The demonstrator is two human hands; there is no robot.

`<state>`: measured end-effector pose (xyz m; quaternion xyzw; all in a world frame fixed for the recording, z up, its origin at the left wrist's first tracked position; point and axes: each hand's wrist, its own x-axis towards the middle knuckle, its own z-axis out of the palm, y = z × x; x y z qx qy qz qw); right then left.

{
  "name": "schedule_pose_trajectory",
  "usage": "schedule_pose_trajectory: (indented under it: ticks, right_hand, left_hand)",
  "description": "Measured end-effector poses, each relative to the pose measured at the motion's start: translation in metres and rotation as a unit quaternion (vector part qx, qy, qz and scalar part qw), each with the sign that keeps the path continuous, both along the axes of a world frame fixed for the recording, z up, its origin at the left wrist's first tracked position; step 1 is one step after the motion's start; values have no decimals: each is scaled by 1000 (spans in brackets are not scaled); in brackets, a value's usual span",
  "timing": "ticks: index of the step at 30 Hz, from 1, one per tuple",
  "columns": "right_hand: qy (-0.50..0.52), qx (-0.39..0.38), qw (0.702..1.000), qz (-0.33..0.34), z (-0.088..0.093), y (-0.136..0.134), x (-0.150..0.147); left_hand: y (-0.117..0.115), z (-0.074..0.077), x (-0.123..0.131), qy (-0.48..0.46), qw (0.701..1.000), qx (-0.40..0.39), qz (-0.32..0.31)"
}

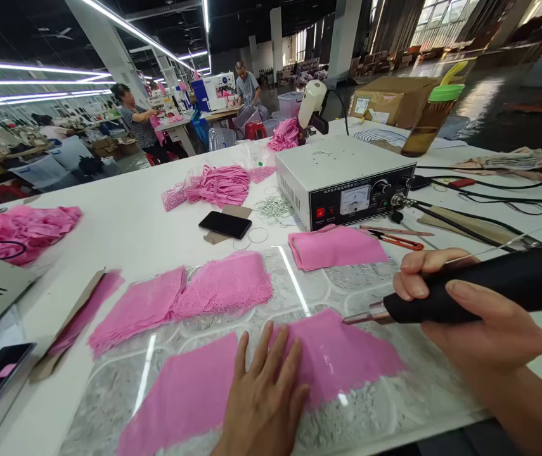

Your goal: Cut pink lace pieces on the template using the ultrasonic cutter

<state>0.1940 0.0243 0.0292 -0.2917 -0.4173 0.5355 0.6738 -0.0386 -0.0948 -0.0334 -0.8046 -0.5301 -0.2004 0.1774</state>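
My left hand (268, 392) lies flat, fingers spread, over the inner edges of two pink fabric pieces (185, 396). In my right hand (480, 323) is a black ultrasonic hand tool (499, 278), wrapped by my fingers. Its metal tip (366, 315) points left and meets or hovers just over the upper edge of the right-hand pink piece (347, 354); contact is hard to tell. Both pieces rest on a glossy grey marbled sheet (104, 405). Beyond them sit layered pink fabric stacks (227, 282) and a folded pink stack (337, 246).
A control box with a dial (341, 171) stands behind, its cables trailing right beside an orange cutter (399, 240). Around it are a phone (225, 224), pink strips (218, 185), a bottle (430, 120) and a cardboard box (392, 98). Co-workers sit at machines in the background.
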Motion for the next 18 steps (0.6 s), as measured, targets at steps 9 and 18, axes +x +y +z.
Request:
schedule_pose_trajectory:
  ticks: [9, 18]
  right_hand:
    - [13, 6, 998, 54, -2, 0, 0]
    - [-14, 10, 998, 65, 1, -1, -25]
  left_hand:
    - [-2, 8, 0, 27, 1000, -12, 3]
    - [0, 0, -2, -4, 1000, 0, -11]
